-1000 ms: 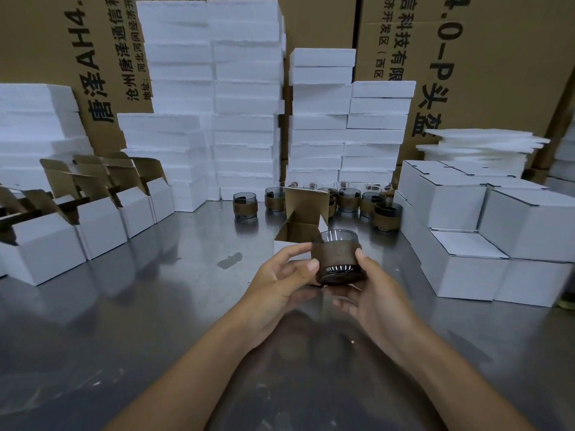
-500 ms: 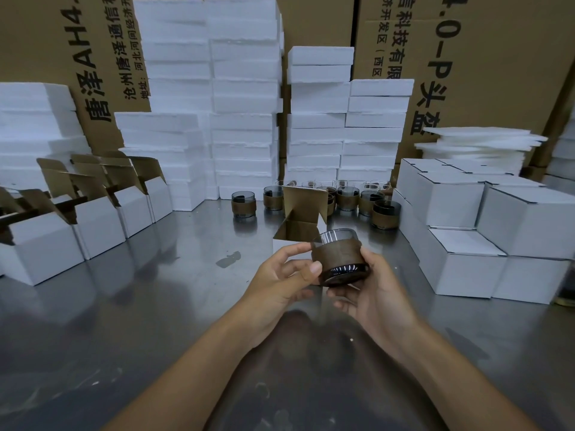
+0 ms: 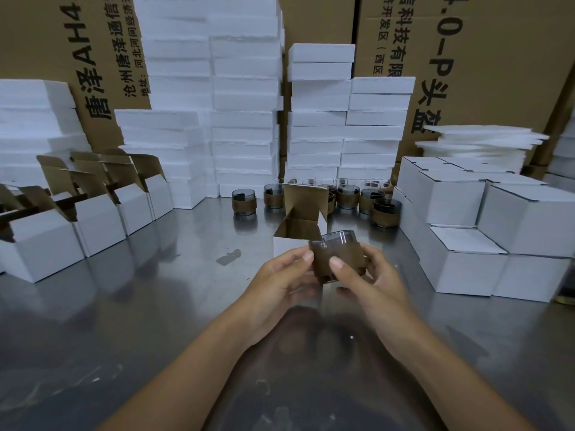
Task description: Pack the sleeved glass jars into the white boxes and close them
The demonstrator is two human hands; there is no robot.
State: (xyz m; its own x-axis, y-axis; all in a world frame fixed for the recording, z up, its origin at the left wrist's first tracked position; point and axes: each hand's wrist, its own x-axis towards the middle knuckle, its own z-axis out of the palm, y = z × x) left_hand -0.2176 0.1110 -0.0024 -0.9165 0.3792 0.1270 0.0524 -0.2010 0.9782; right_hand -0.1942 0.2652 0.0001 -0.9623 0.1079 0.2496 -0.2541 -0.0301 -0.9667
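"AH4" on left carton (image 3: 40, 42), "头盔" on right carton (image 3: 513, 57)

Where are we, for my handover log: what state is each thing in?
held jar: sleeved, roughly upright, above the table.
left hand: grips the held jar.
right hand: grips the held jar.
middle box: lid up, open.
left boxes: lids up, open.
right boxes: closed, stacked.
back jars: sleeved, standing, unpacked.

Glossy metal table (image 3: 124, 321); clear glass jar (image 3: 337, 241), matt brown sleeve (image 3: 336, 259).
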